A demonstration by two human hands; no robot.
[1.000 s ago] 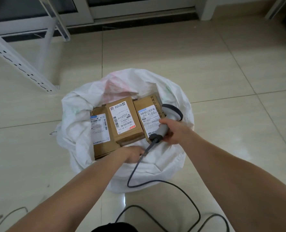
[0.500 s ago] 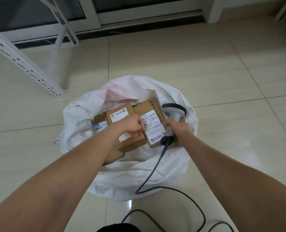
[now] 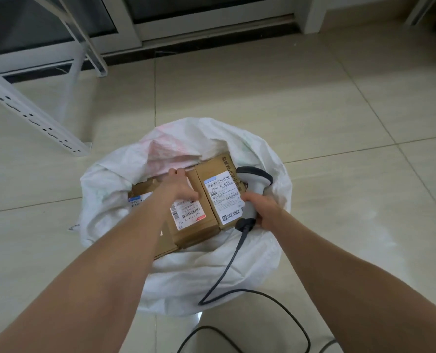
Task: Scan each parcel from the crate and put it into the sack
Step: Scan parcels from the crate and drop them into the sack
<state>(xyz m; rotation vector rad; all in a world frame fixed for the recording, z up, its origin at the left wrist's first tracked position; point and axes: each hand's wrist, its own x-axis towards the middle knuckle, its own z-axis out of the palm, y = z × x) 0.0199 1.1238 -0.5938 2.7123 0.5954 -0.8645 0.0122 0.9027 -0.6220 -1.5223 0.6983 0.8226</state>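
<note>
On the tiled floor at the person's feet, the white sack (image 3: 211, 281) stood open, with three brown parcels lying side by side in its mouth. The left hand (image 3: 180, 186) lay on the middle parcel (image 3: 196, 225), its fingers hooked over the far edge and the thumb spread on the top face, so it had a hold of the box. The right hand (image 3: 265, 212) was wrapped round the handle of the scanner (image 3: 253, 184), just beside the right parcel (image 3: 222, 192). The scanner's cable (image 3: 228, 264) trailed down over the sack's near wall.

The step in hand looked to be seating the middle parcel among the others. The next move would likely call for letting go of it and reaching for another from the crate, which was not in view.

The middle parcel's long axis ran away from the person, its far end leaning slightly left. Its label faced up, the print upside down to the wearer. The left parcel (image 3: 140, 192) was largely hidden by the forearm.
</note>
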